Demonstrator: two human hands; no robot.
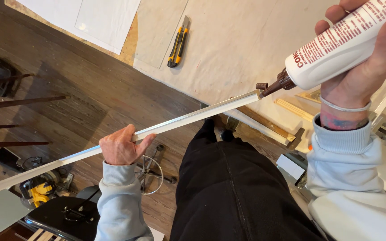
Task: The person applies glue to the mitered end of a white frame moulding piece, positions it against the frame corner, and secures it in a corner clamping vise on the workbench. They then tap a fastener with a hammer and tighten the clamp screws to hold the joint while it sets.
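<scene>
Long white strip of moulding [175,122], thin and straight, held in the air on a slant from lower left up to the right, above a dark wooden floor [94,98]. Left hand [120,146] closed around the strip near its middle, fingers over the top and thumb under it. At the upper end of the strip, touching it or very nearly — a brown nozzle with its small cap hanging beside. Nozzle belonging to a white glue bottle [340,51], tilted down to the left and gripped fully by the right hand [362,67], fingers wrapped around the body. Grey sweatshirt cuffs on both wrists, a thin band on the right one. Below the strip, black trousers [233,187] and a shoe on the floor. Farther out — a yellow and black utility knife [178,44] lying on a pale sheet on the bench [242,40], well apart from both hands. Wooden frame pieces [287,107] just under the bottle. At lower left, a yellow power tool [41,189] on the floor.
</scene>
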